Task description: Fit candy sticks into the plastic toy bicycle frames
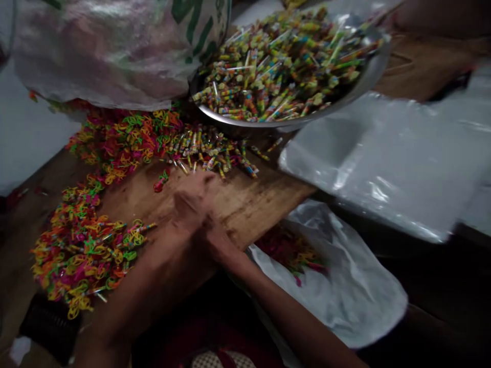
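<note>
My left hand [192, 197] is over the middle of the wooden board, close to a small pile of printed tubes [201, 143]. My right hand [217, 237] is just below and beside it, the two seeming to touch or overlap. Motion blurs the fingers of both, so what they hold, if anything, cannot be made out. Left of the hands lies a heap of coloured plastic loop pieces [82, 250], with a few tubes among them. More loop pieces [123, 138] form a second heap behind. A small red and green piece [161, 181] lies apart on the wood.
A metal basin [245, 121] heaped with printed tubes stands at the back. Beside it is a large translucent bag [107, 56] with green lettering. Flat clear plastic bags [402, 158] lie at the right. Below the board's edge, a white sack [356, 286] holds coloured pieces.
</note>
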`<state>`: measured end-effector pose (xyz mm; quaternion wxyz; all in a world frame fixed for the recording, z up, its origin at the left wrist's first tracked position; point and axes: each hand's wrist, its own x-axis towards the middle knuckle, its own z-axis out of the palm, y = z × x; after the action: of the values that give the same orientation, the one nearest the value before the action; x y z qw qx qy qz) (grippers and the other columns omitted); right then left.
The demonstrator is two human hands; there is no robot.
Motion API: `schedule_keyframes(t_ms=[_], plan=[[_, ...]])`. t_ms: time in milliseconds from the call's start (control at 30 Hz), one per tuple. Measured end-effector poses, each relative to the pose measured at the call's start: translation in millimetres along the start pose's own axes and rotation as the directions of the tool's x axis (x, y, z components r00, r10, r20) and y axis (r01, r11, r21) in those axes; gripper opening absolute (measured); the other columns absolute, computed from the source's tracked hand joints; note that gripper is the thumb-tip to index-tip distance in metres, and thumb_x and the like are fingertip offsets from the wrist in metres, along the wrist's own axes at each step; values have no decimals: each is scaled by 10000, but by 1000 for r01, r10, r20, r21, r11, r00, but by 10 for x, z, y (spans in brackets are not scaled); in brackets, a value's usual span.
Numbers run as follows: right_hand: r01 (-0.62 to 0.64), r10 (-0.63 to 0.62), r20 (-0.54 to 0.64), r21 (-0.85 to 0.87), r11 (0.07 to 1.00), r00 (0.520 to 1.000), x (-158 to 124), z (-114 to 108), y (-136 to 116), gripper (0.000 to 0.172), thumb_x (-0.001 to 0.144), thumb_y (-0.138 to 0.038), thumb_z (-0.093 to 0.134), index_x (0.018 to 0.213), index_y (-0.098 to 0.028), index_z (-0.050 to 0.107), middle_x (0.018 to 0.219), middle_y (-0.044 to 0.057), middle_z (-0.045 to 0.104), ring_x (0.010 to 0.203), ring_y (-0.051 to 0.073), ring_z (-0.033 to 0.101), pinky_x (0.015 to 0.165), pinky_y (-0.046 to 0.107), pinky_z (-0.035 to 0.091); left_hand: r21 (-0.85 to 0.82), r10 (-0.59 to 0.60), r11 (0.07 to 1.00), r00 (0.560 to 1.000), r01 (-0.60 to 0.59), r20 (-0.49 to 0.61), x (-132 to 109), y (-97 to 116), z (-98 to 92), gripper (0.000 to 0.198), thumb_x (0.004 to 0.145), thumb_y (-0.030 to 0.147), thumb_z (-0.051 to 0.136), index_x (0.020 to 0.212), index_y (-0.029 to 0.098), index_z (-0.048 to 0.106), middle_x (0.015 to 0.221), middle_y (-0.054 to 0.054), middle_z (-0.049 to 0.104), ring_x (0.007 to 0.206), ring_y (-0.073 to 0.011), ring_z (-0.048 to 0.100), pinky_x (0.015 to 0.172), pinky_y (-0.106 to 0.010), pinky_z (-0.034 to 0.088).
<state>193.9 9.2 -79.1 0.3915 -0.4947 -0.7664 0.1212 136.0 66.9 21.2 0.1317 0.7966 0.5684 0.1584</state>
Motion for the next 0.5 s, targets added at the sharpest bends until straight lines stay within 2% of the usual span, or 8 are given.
schedule_keyframes(t_ms=[33,67,133,200,267,333,433,500], plan=[[44,-43,-5,26,999,999,-9,-20,-3,301,948,-151,462,1060,-85,733,1116,147,715,1029,202,646,887,346,586,10,-103,994,984,106,-147,75,-252,-103,287,956,175,425,1095,206,675,1080,-95,715,1008,-250,667,917,-394,519],[80,-80,-3,68,995,997,-20,-43,-1,318,937,-121,456,1125,-81,710,1191,162,685,1103,212,634,930,350,577,19,-189,979,944,201,-270,138,-496,-181,256,917,153,467,1069,192,669,1056,-98,710,983,-251,662,911,-391,519],[99,-104,20,175,980,994,-31,-85,18,374,929,-82,452,1255,-92,634,1315,187,605,1241,233,580,1018,377,544,84,-285,940,898,330,-336,215,-911,-247,270,830,161,599,1095,145,649,1104,-139,690,1047,-293,633,965,-425,494],[86,-107,62,279,956,992,-4,-122,56,378,953,-119,470,1317,-127,572,1351,191,563,1285,239,553,1053,402,527,145,-338,907,891,394,-303,245,-1180,-214,355,796,210,669,1139,122,638,1159,-173,667,1098,-328,610,994,-451,474],[90,-138,116,344,935,984,91,-167,118,321,980,-189,484,1288,-180,578,1325,161,578,1246,224,575,1036,397,532,181,-369,893,901,412,-229,265,-1309,-152,336,818,247,657,1131,127,660,1178,-179,661,1122,-340,605,997,-452,471],[111,-165,148,320,941,975,262,-225,211,262,997,-215,464,1200,-193,626,1281,142,611,1188,217,593,1007,383,528,197,-375,896,915,399,-146,303,-1356,-131,278,837,250,621,1080,138,699,1163,-170,678,1116,-335,621,981,-433,482],[99,-106,164,46,994,981,606,-305,387,285,980,-157,426,1118,-141,675,1224,161,650,1129,251,570,975,404,489,181,-404,893,911,413,-82,366,-1397,-216,250,821,252,608,1003,142,740,1086,-162,723,1050,-327,665,929,-414,504],[69,-33,195,-180,981,980,826,-313,492,307,962,-139,432,1139,-114,681,1254,176,645,1143,296,523,962,451,443,83,-459,881,883,466,-93,361,-1433,-316,233,815,243,590,957,149,750,1011,-142,749,991,-307,690,890,-395,517]])
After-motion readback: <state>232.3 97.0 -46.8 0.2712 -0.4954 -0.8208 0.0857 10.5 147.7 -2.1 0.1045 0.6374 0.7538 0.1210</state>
